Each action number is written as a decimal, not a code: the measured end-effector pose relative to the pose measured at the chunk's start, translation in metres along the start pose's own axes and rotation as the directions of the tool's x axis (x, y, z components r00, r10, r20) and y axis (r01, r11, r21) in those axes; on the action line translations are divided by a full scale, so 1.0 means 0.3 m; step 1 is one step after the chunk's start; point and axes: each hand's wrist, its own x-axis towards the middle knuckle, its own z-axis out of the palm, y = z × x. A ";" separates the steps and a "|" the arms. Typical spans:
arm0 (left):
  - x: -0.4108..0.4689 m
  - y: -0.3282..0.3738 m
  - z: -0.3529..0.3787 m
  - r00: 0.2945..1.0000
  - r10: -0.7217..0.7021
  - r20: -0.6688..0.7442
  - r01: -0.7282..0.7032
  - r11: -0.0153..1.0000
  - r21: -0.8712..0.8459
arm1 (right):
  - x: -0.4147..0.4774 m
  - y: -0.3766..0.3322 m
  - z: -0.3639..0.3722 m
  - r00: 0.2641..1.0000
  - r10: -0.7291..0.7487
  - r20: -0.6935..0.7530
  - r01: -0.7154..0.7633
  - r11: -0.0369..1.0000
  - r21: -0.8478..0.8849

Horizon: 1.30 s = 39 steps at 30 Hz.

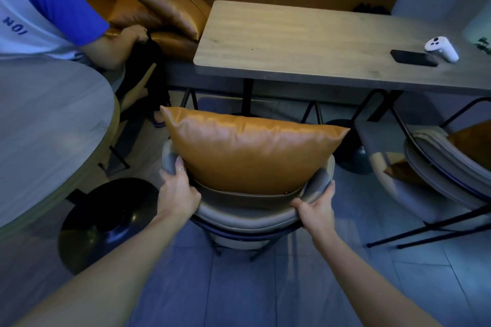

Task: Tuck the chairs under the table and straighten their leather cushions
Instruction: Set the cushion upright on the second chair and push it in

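Note:
A grey padded chair [247, 216] stands in front of me, facing the long wooden table [305, 42]. An orange leather cushion [252, 148] leans upright against its curved backrest. My left hand [178, 191] grips the backrest's left side, fingers over the rim. My right hand [317, 207] grips its right side. The seat is hidden behind the cushion and backrest. A second grey chair [435, 180] stands to the right, angled away from the table, with an orange cushion [473, 145] on it at the frame edge.
Another person in a white and blue shirt [39, 5] bends over at the left, by an orange sofa with cushions [172, 8]. A round table [47, 127] with a black base [106, 220] sits close on my left. A phone [413, 57] and white controller [442, 48] lie on the long table.

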 end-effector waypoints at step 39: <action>0.146 0.102 0.027 0.998 0.007 -0.055 -0.011 0.996 -0.086 | 0.175 -0.117 -0.002 1.000 0.006 0.019 -0.005 0.999 -0.046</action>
